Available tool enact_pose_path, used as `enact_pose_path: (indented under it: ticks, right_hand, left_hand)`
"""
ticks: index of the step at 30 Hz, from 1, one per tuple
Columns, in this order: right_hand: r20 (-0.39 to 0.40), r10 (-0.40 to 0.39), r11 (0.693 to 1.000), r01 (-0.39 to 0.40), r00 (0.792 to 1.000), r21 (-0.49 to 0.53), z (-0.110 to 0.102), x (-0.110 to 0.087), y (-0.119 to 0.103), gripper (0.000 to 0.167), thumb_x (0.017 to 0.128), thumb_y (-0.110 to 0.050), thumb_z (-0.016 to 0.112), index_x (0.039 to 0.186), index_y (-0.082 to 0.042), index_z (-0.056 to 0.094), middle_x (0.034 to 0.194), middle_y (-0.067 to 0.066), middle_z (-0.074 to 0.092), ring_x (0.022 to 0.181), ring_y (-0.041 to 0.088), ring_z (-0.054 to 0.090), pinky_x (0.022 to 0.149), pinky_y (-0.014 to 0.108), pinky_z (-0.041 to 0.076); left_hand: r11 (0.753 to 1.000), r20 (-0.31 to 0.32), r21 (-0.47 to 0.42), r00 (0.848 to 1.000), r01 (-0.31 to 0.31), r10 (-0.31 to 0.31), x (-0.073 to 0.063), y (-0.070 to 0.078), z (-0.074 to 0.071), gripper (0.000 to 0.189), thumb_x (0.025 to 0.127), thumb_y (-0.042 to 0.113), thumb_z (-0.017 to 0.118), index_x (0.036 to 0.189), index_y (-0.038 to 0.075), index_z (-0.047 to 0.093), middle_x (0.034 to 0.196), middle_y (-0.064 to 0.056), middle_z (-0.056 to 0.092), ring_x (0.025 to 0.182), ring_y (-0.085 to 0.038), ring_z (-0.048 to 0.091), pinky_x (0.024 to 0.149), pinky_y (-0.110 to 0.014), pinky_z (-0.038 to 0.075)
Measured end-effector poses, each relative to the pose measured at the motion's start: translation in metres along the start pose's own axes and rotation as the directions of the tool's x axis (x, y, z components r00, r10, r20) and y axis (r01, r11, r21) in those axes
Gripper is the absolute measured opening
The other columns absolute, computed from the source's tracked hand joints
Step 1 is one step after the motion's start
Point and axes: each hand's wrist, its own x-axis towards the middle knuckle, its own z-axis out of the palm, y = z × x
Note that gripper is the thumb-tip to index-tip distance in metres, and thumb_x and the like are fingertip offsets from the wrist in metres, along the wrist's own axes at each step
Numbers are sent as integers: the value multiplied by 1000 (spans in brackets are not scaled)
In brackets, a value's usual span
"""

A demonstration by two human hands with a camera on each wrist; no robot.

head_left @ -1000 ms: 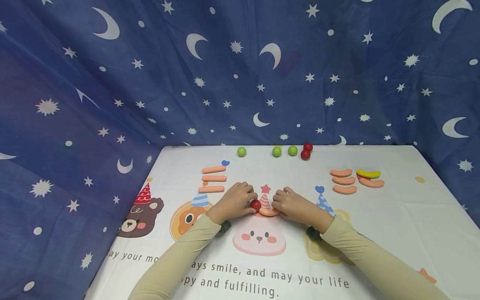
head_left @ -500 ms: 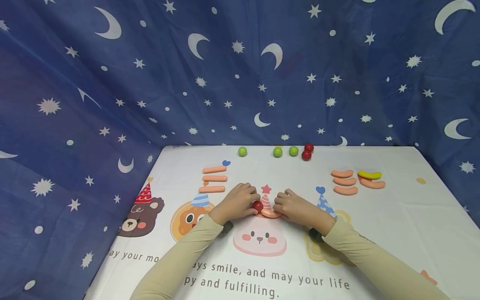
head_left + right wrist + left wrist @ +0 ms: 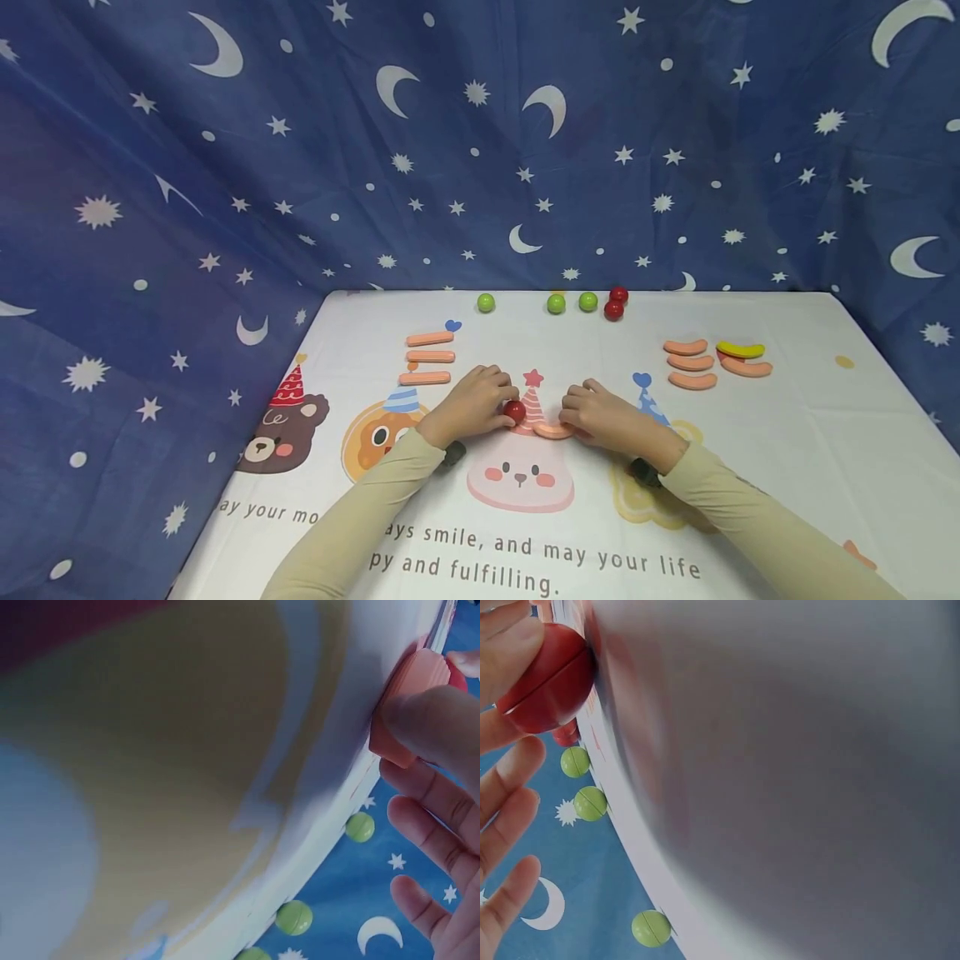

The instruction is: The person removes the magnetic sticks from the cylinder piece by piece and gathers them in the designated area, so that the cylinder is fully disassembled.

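My left hand [image 3: 472,404] pinches a shiny red ball [image 3: 514,412] between thumb and index finger, at the middle of the table. In the left wrist view a seam runs round this red ball [image 3: 551,679], and the other fingers stand spread. To the right, my right hand [image 3: 607,418] grips one end of a curved orange-pink toy sausage [image 3: 552,431]. Its free end points left, a small gap from the ball. Thumb and index finger pinch this sausage [image 3: 420,675] in the right wrist view, where its end looks flat-sided.
Three straight toy sausages [image 3: 430,357] lie at left. Several curved toy sausages [image 3: 689,363] and a yellow curved piece [image 3: 740,350] lie at right. Along the back edge sit three green balls [image 3: 556,304] and two red balls [image 3: 613,311]. A blue curtain [image 3: 450,150] hangs behind the printed tablecloth [image 3: 810,467].
The right hand has moved slightly right with the curved toy sausage, and a gap has opened between it and the red ball. The left hand stays nearly in place, still pinching the ball.
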Motion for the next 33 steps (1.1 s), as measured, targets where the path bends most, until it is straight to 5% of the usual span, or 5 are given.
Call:
enact_pose_path:
  ticks: [10, 33]
  right_hand:
    - [-157, 1, 1000, -3, 988, -16, -5, -19, 15, 24, 65, -9, 81, 80, -15, 62, 82, -2, 61, 81, 16, 54, 76, 35, 45]
    - [-269, 184, 981, -192, 945, -6, -31, -107, 95, 36, 55, 3, 83, 85, -5, 66, 89, 8, 64, 88, 27, 56, 77, 44, 42]
  left_hand:
    - [1000, 0, -11, 1000, 10, -10, -1, 0, 0, 32, 78, 43, 73, 100, 20, 68, 92, 5, 62, 88, -11, 51, 88, -30, 43]
    - [1000, -11, -11, 1000, 2, -2, -1, 0, 0, 31, 77, 44, 72, 96, 20, 67, 90, 5, 62, 85, -11, 50, 82, -29, 43]
